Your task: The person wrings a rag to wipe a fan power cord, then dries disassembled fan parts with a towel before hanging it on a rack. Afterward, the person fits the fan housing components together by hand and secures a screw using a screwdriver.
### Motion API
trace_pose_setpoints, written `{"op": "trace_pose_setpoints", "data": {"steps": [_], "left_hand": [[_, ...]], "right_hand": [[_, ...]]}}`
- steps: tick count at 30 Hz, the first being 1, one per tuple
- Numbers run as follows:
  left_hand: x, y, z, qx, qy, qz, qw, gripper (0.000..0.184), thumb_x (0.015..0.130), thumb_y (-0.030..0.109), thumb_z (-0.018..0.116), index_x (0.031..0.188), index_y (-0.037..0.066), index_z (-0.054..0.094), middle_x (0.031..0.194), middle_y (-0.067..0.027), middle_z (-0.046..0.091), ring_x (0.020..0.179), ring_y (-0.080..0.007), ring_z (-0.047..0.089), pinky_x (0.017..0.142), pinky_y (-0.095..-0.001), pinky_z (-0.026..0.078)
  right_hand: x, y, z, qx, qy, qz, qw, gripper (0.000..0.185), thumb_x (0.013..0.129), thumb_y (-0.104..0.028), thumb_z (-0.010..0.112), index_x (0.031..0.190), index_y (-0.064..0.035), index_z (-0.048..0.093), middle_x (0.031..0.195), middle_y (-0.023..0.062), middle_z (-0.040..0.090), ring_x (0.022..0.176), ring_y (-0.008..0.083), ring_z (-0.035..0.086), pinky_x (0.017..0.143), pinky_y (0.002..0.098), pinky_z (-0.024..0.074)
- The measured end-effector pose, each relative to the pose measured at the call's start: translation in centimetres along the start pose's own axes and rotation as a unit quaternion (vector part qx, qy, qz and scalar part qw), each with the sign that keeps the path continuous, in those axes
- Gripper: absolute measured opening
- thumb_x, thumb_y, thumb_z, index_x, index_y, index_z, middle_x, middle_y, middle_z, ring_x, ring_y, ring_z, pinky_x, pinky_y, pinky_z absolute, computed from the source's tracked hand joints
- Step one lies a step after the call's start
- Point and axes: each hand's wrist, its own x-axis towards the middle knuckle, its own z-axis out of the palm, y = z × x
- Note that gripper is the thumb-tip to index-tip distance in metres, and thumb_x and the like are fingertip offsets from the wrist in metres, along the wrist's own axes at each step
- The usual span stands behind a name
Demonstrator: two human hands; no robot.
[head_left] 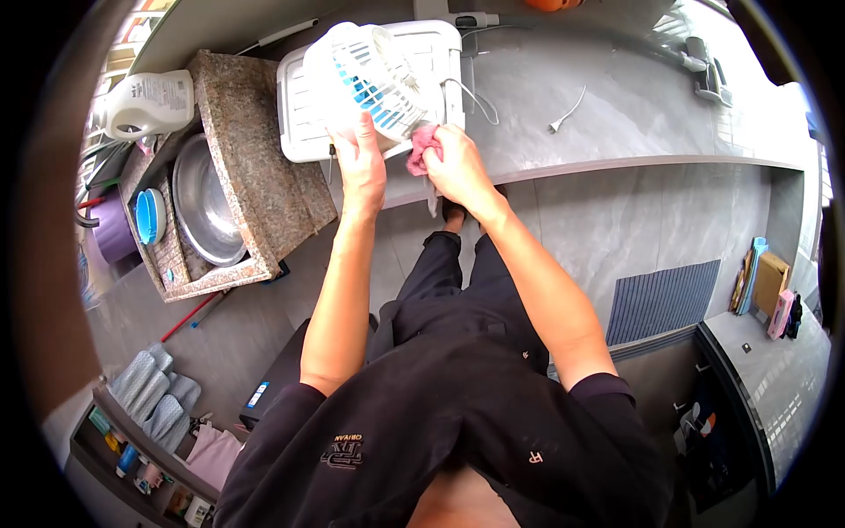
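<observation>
Fingers (447, 143) of the right hand (459, 173) held a pink cloth (422, 153) bunched at the white fan's (327, 81) edge, the left hand (363, 178) open-thumbed against it, and uneven pressure could have tipped the fan off the white box (292, 104) on the counter (519, 119).

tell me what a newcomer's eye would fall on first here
Probably the white fan with blue showing through its grille, over the white lidded box near the top. Next, the pink cloth bunched in the right hand beside it. Then the big shiny metal basin at left.
</observation>
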Motion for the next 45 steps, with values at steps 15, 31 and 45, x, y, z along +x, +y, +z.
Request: {"op": "trace_pose_setpoints", "data": {"steps": [15,31,45], "left_hand": [[-0.4,1.2,0.4,0.101,0.01,0.026,0.995,0.087,0.104,0.044,0.059,0.156,-0.008,0.014,0.146,-0.026,0.048,0.134,-0.0309,0.049,0.112,-0.0364,0.038],[0.5,0.2,0.5,0.098,0.016,0.079,0.992,0.085,0.1,0.046,0.063,0.152,-0.009,0.025,0.146,-0.0308,0.043,0.136,-0.0389,0.045,0.114,-0.0436,0.036],[0.9,-1.4,0.4,0.066,0.051,0.087,0.993,0.094,0.095,0.045,0.071,0.157,-0.003,0.02,0.153,-0.0326,0.035,0.143,-0.0395,0.039,0.119,-0.0447,0.033]], "right_hand": [[10.5,-11.7,-0.9,-0.069,0.043,-0.248,0.965,0.024,0.088,-0.012,0.059,0.107,-0.0026,0.07,0.118,0.0171,0.066,0.105,0.0368,0.064,0.094,0.0415,0.0529],[13.1,6.2,2.1,0.11,0.014,0.186,0.976,0.03,0.105,-0.016,0.045,0.117,-0.0006,0.067,0.101,0.014,0.071,0.086,0.0188,0.068,0.075,0.0343,0.0535],[-5.2,-3.7,-6.5,0.496,-0.127,0.246,0.823,0.032,0.105,-0.013,0.045,0.132,0.0,0.058,0.115,0.0118,0.069,0.1,0.0214,0.069,0.089,0.0355,0.0571]]}}
